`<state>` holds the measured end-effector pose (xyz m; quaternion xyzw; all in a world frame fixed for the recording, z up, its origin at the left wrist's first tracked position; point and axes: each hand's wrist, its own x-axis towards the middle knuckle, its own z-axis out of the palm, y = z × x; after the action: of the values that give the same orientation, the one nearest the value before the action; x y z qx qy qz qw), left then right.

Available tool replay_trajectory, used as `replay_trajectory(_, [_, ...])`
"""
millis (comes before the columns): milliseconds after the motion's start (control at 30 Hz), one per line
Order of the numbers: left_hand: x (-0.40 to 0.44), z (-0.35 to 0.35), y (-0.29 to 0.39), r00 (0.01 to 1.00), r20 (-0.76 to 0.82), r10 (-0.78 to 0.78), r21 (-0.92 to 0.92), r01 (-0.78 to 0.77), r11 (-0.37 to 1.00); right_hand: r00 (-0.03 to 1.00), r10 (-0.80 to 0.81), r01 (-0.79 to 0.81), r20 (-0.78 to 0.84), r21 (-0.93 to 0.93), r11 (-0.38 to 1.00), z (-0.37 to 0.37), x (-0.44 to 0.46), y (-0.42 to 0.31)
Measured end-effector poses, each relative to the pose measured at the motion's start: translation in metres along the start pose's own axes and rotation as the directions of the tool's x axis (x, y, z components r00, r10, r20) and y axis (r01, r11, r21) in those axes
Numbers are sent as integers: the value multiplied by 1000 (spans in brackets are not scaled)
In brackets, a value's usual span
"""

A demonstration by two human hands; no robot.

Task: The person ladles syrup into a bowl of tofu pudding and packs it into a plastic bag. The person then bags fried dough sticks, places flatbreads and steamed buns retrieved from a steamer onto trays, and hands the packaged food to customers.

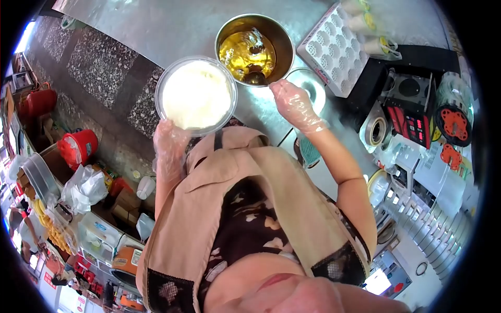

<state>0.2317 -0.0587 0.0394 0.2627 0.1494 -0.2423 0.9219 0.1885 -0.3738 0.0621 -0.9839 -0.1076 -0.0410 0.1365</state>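
Observation:
My left hand (170,143), in a clear plastic glove, grips the lower left side of a round clear plastic bowl (159,98). White contents, possibly powder or paste, fill much of the bowl. A metal pot (286,41) of shiny golden liquid (245,52) stands on the steel table beside it. My right hand (293,101), gloved the same way, is closed by the near rim of the pot. It holds the handle of a ladle (255,77), whose dark round end rests in the liquid; most of the handle is hidden by the fingers.
A round metal lid or dish (316,88) lies close to my right hand. Right of the pot are a white tray with round hollows (336,49), stacked cups (365,23) and a black-and-red appliance (409,112). A red bucket (78,147) stands at the left.

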Motion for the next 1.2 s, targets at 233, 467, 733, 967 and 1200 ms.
replay_trajectory(233, [-1,4,3,1000,-4,-3,34,3,999,998,6,-8,-55,-43,999,1,11,4])
replay_trajectory(467, [-3,-7,3,1000,10,-11,39,10,999,994,-21,16,-112,-53,998,10,20,2])
replay_trajectory(733, [-4,-8,4,999,45,-11,17,10,1000,992,-75,77,-99,9,997,31,30,11])
replay_trajectory(967, [-4,5,5,999,51,-10,16,10,1000,991,0,-8,-137,-60,998,24,32,36])
replay_trajectory(1200, [-1,-4,3,1000,19,-1,12,0,1000,984,-18,-1,-177,-107,994,18,49,34])
